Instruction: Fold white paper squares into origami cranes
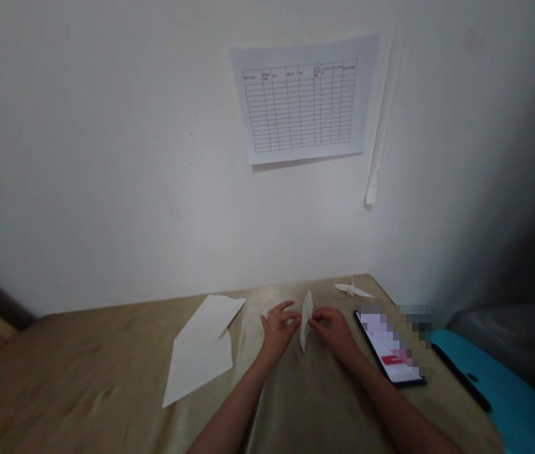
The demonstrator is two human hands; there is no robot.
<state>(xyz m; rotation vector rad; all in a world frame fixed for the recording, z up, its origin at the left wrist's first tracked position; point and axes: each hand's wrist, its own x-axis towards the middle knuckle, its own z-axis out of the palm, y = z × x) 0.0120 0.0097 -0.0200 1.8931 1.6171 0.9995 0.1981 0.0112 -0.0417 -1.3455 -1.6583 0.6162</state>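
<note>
A small piece of folded white paper stands on end between my two hands, narrow and pointed at top and bottom. My left hand pinches its left side between thumb and index finger, the other fingers spread. On its right side, my right hand grips the edge with thumb and fingertips. Left of my hands lie a creased white sheet and a lined sheet, partly overlapping. A folded paper figure with thin points rests near the table's far right corner.
A phone with a lit, partly blurred screen lies to the right of my right arm. A brown cloth covers the table. Beyond its right edge stands a turquoise object. The wall behind bears a printed table sheet.
</note>
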